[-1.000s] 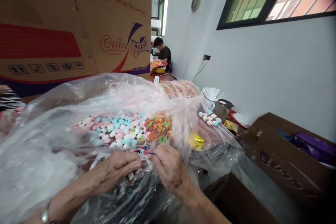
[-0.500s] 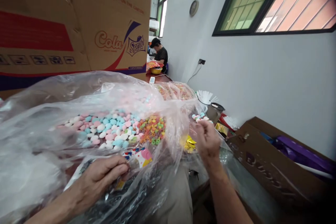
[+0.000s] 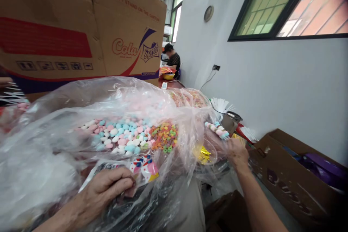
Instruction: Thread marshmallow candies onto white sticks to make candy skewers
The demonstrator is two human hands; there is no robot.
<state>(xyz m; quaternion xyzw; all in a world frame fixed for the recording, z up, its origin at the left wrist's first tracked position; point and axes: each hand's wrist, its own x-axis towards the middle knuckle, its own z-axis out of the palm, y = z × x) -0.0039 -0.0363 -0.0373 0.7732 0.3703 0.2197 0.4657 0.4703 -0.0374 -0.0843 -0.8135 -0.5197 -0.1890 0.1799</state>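
My left hand [image 3: 114, 185] is closed, thumb against fingers, on the edge of a clear plastic packaging bag [image 3: 145, 168] with a pink, blue and yellow print. At the right, my right hand [image 3: 237, 152] has its fingers drawn together at the lower end of some candy skewers [image 3: 217, 130] in pink, white and blue; slight blur hides the exact grip. Between my hands lie yellow twist ties [image 3: 205, 155]. Beyond my left hand, pastel oval candies [image 3: 122, 134] and small coloured ring candies [image 3: 165, 137] lie in a large clear plastic bag [image 3: 89, 92].
A large cola carton [image 3: 130, 18] stands behind the candy. White sticks [image 3: 219, 105] stand near a grey-brown mug [image 3: 231, 120]. An open brown box [image 3: 288, 185] holding purple things is at the right. A person [image 3: 173, 59] sits at the far end of the table.
My right hand has moved right and nearer to me, uncovering more of the candy skewers. My left hand stays at the printed bag. The whole view has shifted slightly.
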